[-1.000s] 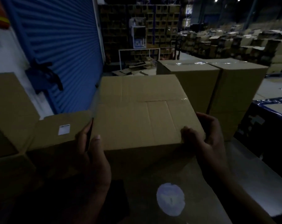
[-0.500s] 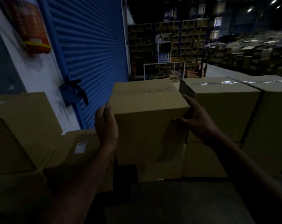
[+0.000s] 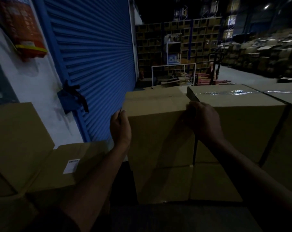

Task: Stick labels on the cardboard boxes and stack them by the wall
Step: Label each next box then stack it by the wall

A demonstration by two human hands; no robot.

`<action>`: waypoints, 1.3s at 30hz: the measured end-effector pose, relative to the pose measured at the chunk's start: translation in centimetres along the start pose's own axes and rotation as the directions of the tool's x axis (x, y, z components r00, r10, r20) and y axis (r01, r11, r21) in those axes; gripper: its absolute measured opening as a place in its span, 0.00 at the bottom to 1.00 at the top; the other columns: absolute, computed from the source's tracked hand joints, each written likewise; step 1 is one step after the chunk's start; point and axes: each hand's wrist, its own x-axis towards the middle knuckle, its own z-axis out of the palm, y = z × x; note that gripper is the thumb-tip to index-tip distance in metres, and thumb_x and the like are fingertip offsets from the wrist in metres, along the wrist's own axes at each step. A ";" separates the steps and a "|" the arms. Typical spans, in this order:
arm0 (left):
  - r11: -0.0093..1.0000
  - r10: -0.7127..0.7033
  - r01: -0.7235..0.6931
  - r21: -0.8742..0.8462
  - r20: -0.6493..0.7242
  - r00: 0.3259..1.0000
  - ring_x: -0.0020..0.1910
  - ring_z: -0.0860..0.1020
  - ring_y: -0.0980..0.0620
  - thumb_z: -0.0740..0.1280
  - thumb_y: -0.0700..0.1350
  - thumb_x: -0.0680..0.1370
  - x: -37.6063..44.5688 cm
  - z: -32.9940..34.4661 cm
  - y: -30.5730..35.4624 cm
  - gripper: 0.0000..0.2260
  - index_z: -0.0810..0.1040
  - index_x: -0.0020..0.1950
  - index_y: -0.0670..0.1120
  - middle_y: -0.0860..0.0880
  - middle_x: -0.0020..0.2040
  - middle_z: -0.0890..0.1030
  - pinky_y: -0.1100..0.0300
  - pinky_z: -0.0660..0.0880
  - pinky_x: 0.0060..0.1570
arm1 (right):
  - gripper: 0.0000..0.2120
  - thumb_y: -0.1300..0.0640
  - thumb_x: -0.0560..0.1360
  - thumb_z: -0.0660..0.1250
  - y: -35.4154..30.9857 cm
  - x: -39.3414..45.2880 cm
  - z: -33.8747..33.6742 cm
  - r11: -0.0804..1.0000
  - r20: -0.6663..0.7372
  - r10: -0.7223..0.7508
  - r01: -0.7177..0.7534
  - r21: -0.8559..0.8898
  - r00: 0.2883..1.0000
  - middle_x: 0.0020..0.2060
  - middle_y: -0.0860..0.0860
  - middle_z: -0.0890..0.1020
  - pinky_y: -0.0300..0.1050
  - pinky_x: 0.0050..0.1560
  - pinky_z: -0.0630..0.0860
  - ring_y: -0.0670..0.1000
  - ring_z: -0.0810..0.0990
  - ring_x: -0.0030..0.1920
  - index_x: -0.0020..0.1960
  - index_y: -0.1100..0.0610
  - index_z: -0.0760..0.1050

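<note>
Now the cardboard box (image 3: 158, 124) sits atop a lower box (image 3: 165, 183), its right side flush against a taped box (image 3: 239, 118). Left hand (image 3: 121, 127) lies against the box's left upper edge, fingers wrapped round the corner; right hand (image 3: 203, 121) curls over its top right corner, so each grip is clamped on the carton. Lower left, a labelled box (image 3: 70, 164) (white label (image 3: 71, 166) facing up) lies below the blue roller shutter (image 3: 95, 64).
</note>
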 end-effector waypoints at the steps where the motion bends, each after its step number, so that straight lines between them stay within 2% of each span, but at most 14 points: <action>1: 1.000 0.004 -0.004 0.004 -0.003 1.000 0.53 0.77 0.41 0.57 0.59 0.79 0.1 0.4 -0.2 0.23 0.77 0.58 0.40 0.38 0.56 0.78 0.44 0.75 0.52 | 0.23 0.58 0.70 0.74 0.3 0.1 0.0 0.999 0.012 -0.017 0.018 -0.046 1.000 0.58 0.56 0.79 0.50 0.57 0.77 0.55 0.77 0.57 0.64 0.57 0.73; 5: 1.000 0.010 -0.010 0.009 -0.021 1.000 0.54 0.78 0.44 0.57 0.57 0.81 0.7 1.6 -0.6 0.21 0.78 0.60 0.43 0.41 0.56 0.79 0.45 0.75 0.55 | 0.21 0.55 0.70 0.74 0.5 0.0 0.3 0.967 0.004 -0.096 0.095 -0.238 0.995 0.59 0.57 0.78 0.46 0.52 0.72 0.58 0.73 0.59 0.61 0.58 0.75; 8: 1.000 0.029 -0.029 0.012 -0.016 0.999 0.54 0.78 0.46 0.57 0.56 0.83 1.0 2.1 -0.8 0.19 0.77 0.61 0.43 0.43 0.55 0.79 0.53 0.74 0.50 | 0.20 0.54 0.70 0.74 0.2 -0.3 0.6 0.931 -0.055 -0.134 0.106 -0.349 0.989 0.56 0.57 0.79 0.46 0.47 0.71 0.58 0.70 0.57 0.60 0.58 0.75; 11: 0.998 0.066 -0.066 0.005 0.009 0.998 0.53 0.78 0.49 0.57 0.60 0.83 0.6 1.8 -1.2 0.20 0.77 0.61 0.47 0.46 0.54 0.79 0.55 0.74 0.50 | 0.20 0.53 0.73 0.71 -0.3 -0.8 1.1 0.909 -0.054 -0.150 0.117 -0.400 0.987 0.58 0.54 0.78 0.49 0.53 0.69 0.57 0.68 0.59 0.62 0.57 0.74; 13: 0.996 0.085 -0.085 -0.016 0.036 0.996 0.54 0.78 0.51 0.56 0.63 0.81 0.1 1.2 -1.4 0.20 0.76 0.62 0.50 0.48 0.55 0.79 0.58 0.75 0.51 | 0.21 0.54 0.73 0.70 -0.8 -1.6 1.6 0.928 -0.058 -0.140 0.110 -0.356 0.988 0.61 0.54 0.76 0.49 0.55 0.68 0.56 0.67 0.62 0.64 0.56 0.73; 17: 0.992 0.123 -0.122 -0.021 0.037 0.992 0.53 0.78 0.53 0.56 0.64 0.80 -0.9 -0.4 -1.8 0.23 0.76 0.62 0.50 0.49 0.55 0.79 0.67 0.73 0.48 | 0.22 0.58 0.73 0.70 -2.8 -3.4 2.4 0.959 -0.101 -0.169 0.140 -0.245 0.981 0.62 0.54 0.76 0.48 0.58 0.69 0.56 0.67 0.63 0.66 0.57 0.73; 20: 0.993 0.115 -0.116 0.031 0.026 0.993 0.51 0.78 0.51 0.57 0.64 0.81 -2.1 -3.0 -3.5 0.23 0.77 0.60 0.46 0.47 0.53 0.78 0.69 0.73 0.45 | 0.22 0.59 0.71 0.72 -4.8 -4.9 3.3 0.968 -0.095 -0.207 0.190 -0.164 0.974 0.58 0.53 0.77 0.48 0.55 0.70 0.55 0.69 0.60 0.64 0.57 0.74; 23: 0.996 0.039 -0.039 0.081 -0.005 0.999 0.51 0.78 0.53 0.56 0.67 0.79 -4.1 -6.7 -5.6 0.26 0.76 0.60 0.47 0.48 0.53 0.79 0.65 0.72 0.45 | 0.19 0.61 0.68 0.73 -7.3 -6.7 5.0 0.971 -0.057 -0.237 0.234 -0.049 0.970 0.53 0.52 0.79 0.49 0.49 0.71 0.56 0.70 0.54 0.58 0.56 0.75; 27: 0.986 -0.096 0.101 0.129 -0.049 0.994 0.51 0.75 0.68 0.58 0.55 0.82 -6.4 -12.6 -7.9 0.12 0.74 0.62 0.54 0.60 0.54 0.78 0.70 0.70 0.49 | 0.15 0.60 0.68 0.74 -11.7 -9.2 8.8 0.970 0.051 -0.225 0.219 0.103 0.973 0.48 0.51 0.79 0.47 0.46 0.70 0.53 0.71 0.51 0.54 0.55 0.77; 30: 0.976 -0.059 0.079 0.205 -0.102 0.993 0.55 0.75 0.63 0.61 0.50 0.83 -6.7 -16.8 -9.4 0.07 0.75 0.60 0.55 0.61 0.55 0.76 0.69 0.70 0.55 | 0.16 0.56 0.71 0.72 -15.3 -11.1 12.2 0.959 0.189 -0.197 0.150 0.239 0.962 0.53 0.48 0.79 0.43 0.48 0.70 0.50 0.71 0.55 0.58 0.52 0.77; 32: 0.966 -0.063 0.093 0.239 -0.130 0.990 0.57 0.76 0.59 0.62 0.52 0.82 -6.2 -19.7 -10.7 0.07 0.75 0.59 0.56 0.58 0.56 0.78 0.62 0.73 0.58 | 0.13 0.55 0.72 0.71 -17.7 -12.1 14.4 0.942 0.269 -0.196 0.104 0.320 0.943 0.54 0.47 0.79 0.43 0.49 0.71 0.50 0.73 0.56 0.56 0.52 0.77; 35: 0.929 -0.147 0.200 0.312 -0.185 0.972 0.62 0.76 0.51 0.64 0.58 0.80 -4.9 -24.1 -13.4 0.19 0.74 0.65 0.48 0.49 0.63 0.77 0.50 0.73 0.63 | 0.10 0.53 0.73 0.69 -20.8 -13.7 17.8 0.928 0.363 -0.166 0.020 0.373 0.917 0.51 0.49 0.80 0.43 0.50 0.71 0.49 0.74 0.54 0.53 0.53 0.78; 37: 0.881 -0.167 0.250 0.402 -0.231 0.959 0.63 0.75 0.48 0.63 0.67 0.76 -3.8 -26.9 -14.8 0.27 0.73 0.66 0.49 0.48 0.65 0.76 0.47 0.73 0.64 | 0.16 0.47 0.71 0.67 -22.5 -14.7 20.1 0.908 0.420 -0.109 -0.082 0.411 0.901 0.54 0.48 0.79 0.42 0.53 0.71 0.48 0.74 0.56 0.57 0.52 0.77; 39: 0.847 -0.218 0.304 0.436 -0.236 0.947 0.66 0.72 0.46 0.64 0.66 0.76 -2.6 -29.2 -15.6 0.29 0.71 0.70 0.48 0.46 0.69 0.72 0.48 0.70 0.65 | 0.19 0.45 0.71 0.68 -24.2 -15.4 22.3 0.893 0.435 -0.061 -0.145 0.425 0.898 0.56 0.47 0.79 0.41 0.56 0.70 0.49 0.74 0.58 0.59 0.53 0.76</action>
